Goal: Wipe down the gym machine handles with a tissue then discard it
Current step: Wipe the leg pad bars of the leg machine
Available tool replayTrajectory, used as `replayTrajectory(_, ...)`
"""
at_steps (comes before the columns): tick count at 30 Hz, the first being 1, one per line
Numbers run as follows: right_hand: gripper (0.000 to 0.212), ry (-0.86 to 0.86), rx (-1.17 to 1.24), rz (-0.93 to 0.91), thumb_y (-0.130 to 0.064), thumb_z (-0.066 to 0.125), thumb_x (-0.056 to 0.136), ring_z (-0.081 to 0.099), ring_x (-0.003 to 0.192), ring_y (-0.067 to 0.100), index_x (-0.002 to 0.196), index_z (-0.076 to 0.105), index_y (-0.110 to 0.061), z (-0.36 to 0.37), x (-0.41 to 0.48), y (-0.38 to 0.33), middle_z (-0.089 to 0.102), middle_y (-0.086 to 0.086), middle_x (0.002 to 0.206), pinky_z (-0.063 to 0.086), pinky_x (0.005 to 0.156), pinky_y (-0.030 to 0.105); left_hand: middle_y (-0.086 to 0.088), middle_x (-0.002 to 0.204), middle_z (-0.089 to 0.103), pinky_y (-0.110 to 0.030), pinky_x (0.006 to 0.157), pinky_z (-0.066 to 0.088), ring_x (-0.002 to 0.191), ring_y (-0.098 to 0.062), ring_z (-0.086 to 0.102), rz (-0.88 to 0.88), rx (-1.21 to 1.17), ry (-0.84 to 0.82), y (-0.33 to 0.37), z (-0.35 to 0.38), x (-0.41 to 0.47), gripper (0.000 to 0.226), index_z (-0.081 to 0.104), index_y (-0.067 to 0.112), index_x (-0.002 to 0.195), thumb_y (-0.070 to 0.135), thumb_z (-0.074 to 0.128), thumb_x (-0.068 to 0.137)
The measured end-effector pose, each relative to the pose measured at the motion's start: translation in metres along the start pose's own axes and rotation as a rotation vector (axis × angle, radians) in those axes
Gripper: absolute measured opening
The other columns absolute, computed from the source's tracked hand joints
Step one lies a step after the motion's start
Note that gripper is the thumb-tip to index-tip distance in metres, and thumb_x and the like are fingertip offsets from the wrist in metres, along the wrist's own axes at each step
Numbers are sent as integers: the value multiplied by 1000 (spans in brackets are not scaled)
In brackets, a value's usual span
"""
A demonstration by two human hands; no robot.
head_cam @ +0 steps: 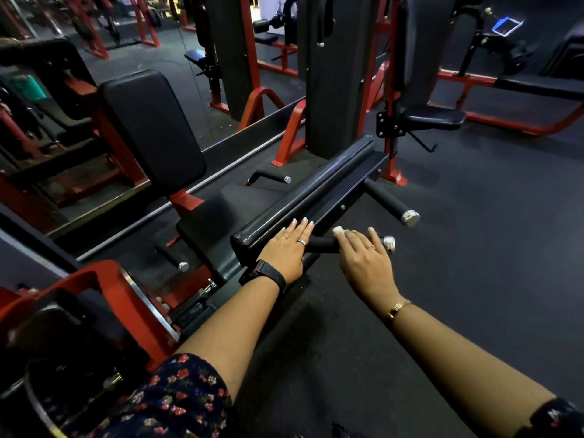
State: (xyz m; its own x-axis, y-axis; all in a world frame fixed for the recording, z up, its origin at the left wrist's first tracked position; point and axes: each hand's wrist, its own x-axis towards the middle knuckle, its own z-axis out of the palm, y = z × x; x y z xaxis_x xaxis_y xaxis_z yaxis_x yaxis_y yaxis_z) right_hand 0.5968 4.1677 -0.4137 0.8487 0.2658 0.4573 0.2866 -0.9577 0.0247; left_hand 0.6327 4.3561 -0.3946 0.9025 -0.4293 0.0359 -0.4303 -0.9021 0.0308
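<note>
Down at the near end of the machine, both bare forearms reach forward. The left hand [289, 248], a black watch [262, 275] on its wrist, lies palm-down on the padded bar [316, 191], fingers straight and close together. Just beside it, the right hand [363, 254] drapes over the foam handle [322, 245], fingers curled, pressing a white tissue [342, 230] against the grip near its chrome end cap [389, 243].
</note>
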Motion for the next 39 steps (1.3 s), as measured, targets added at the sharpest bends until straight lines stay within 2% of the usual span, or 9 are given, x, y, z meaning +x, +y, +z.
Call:
replayTrajectory(4, 48, 17, 32, 91, -7, 47, 83, 55, 117, 30, 130, 52, -2, 9, -1, -13, 60, 14, 121, 21, 114, 45, -3, 163, 0, -31, 120, 4, 150, -20, 1, -3, -7, -4, 0, 0, 1, 72, -1, 14, 155, 21, 44, 99)
replayTrajectory(10, 59, -65, 10, -249, 1, 60, 80, 45, 132, 32, 138, 45, 2, 22, 15, -21, 47, 20, 141, 26, 114, 44, -2, 163, 0, -30, 119, 2, 150, -18, 1, -2, -8, 2, -1, 1, 2, 73, 1, 15, 155, 23, 46, 99)
replayTrajectory(15, 53, -53, -140, -556, -4, 29, 95, 21, 145, 27, 148, 29, -5, 16, 0, 29, 24, 11, 157, 19, 118, 44, -3, 163, -1, -30, 120, 3, 150, -19, 1, -5, -11, -5, -1, 2, 2, 74, -1, 15, 155, 23, 46, 99)
replayTrajectory(20, 49, -7, -196, -611, -4, 19, 101, 23, 144, 22, 150, 27, -8, 9, -17, 65, 23, 5, 158, 21, 117, 43, -3, 163, -1, -31, 120, 3, 150, -20, 1, -8, -18, 1, -1, 2, 2, 74, -1, 15, 155, 22, 47, 99)
replayTrajectory(25, 59, 3, -251, -655, -2, 25, 95, 19, 145, 20, 152, 19, -11, 12, 3, 44, 17, 2, 159, 14, 118, 44, -4, 163, -2, -31, 120, 4, 150, -20, 1, -2, 6, 0, -1, 2, 3, 74, -2, 14, 155, 23, 46, 99)
replayTrajectory(29, 65, 3, -221, -722, -2, 41, 87, 24, 144, 20, 149, 26, -13, 13, 14, 34, 24, 2, 157, 20, 116, 45, -4, 163, -2, -31, 120, 4, 150, -20, 0, -1, 5, -9, -1, 2, 3, 75, -2, 15, 155, 23, 47, 99)
replayTrajectory(33, 56, -21, -276, -846, -4, 53, 90, 20, 145, 18, 144, 41, -10, 7, 4, 70, 24, 1, 157, 27, 116, 43, -4, 163, 1, -32, 121, 6, 150, -21, 2, -3, -16, 1, -2, 3, 3, 74, 0, 14, 155, 23, 47, 99)
replayTrajectory(35, 49, 8, -363, -896, -3, 49, 92, 21, 145, 18, 141, 46, -8, 1, -3, 92, 24, 2, 157, 26, 116, 44, -3, 163, 2, -33, 122, 8, 150, -21, 4, -3, -25, 7, -2, 5, 4, 73, 1, 14, 155, 23, 46, 99)
replayTrajectory(39, 51, 44, -400, -875, -4, 38, 97, 26, 143, 17, 147, 35, -9, -3, -10, 105, 27, 0, 157, 26, 115, 42, -3, 163, 2, -33, 122, 8, 150, -21, 4, -3, -25, 16, -2, 7, 4, 72, 1, 15, 155, 21, 45, 99)
